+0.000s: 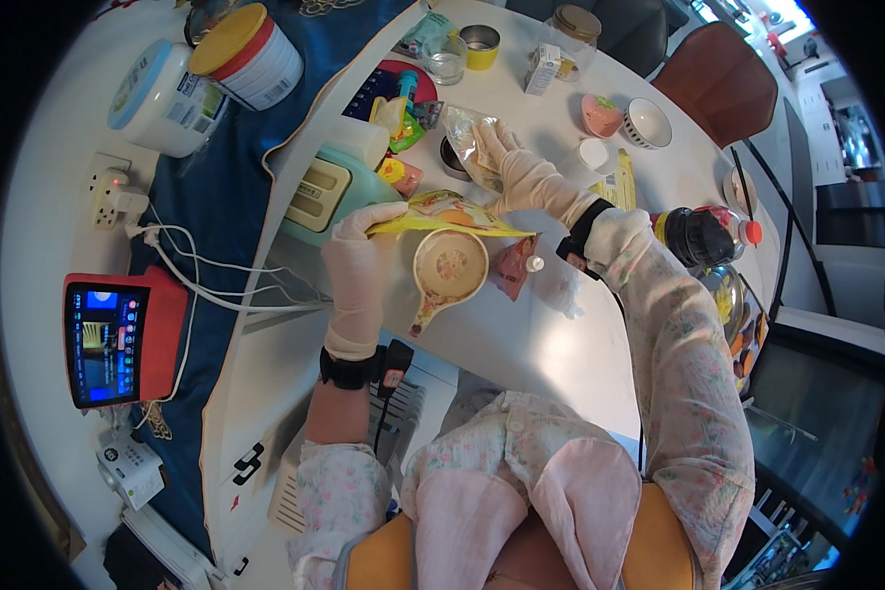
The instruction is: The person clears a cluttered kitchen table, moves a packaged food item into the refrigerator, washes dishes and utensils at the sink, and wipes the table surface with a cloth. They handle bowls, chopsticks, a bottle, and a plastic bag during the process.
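Observation:
My left hand (359,270), in a pale glove, is closed on the left corner of a yellow printed packet (452,211). That packet is spread sideways just beyond a cream pan-shaped bowl (450,264) with a short handle and a floral pattern inside. My right hand (523,169), also in a pale glove, reaches farther over the table with its fingers stretched out and the thumb apart. Its fingers lie against a clear, crinkled plastic bag (470,138). A pink pouch (511,267) with a white cap is right of the bowl.
A mint-green toaster (329,197) stands left of the packet. Beyond are a glass (445,64), a yellow tin (480,47) and a jar (574,31). Small bowls (647,123) and dark-capped bottles (696,238) are at right. Left are white cables (202,280) and a lit screen (108,344).

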Motion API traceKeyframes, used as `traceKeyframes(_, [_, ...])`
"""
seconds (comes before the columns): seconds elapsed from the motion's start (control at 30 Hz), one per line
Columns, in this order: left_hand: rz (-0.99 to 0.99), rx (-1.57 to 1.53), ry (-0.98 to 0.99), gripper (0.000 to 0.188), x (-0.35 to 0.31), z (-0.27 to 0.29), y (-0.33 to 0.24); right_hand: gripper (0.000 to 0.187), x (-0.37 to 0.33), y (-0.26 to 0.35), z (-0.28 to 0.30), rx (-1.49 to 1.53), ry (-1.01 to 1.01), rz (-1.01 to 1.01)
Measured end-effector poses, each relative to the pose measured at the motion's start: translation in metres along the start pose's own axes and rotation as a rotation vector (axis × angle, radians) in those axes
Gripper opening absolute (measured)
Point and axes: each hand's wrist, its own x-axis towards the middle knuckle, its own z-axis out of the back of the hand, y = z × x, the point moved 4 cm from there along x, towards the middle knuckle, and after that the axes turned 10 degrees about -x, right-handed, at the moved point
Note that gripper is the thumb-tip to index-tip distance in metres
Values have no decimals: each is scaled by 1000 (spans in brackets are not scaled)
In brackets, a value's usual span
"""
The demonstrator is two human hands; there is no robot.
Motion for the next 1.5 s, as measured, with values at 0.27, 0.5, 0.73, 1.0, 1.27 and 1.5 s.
traceKeyframes(0.27, [65,-170,-26,21,-3,2,4,43,-8,-47,-39,298,-49,-46])
traceKeyframes(0.5, [150,-271,-151,14,16,2,-10,31,-14,-85,-32,947,-298,-318])
traceKeyframes(0.73, [111,-444,-291,24,73,8,-58,37,-57,-56,65,1266,-433,-439])
traceKeyframes(1.0, [-196,-641,-329,26,173,-50,-70,39,-108,-58,108,1304,-549,-504])
traceKeyframes(1.27, [66,-937,-187,28,199,-156,30,39,-129,-72,110,1285,-608,-534])
traceKeyframes(1.5, [337,-768,-113,40,187,-145,85,39,-139,-73,110,1268,-598,-532])
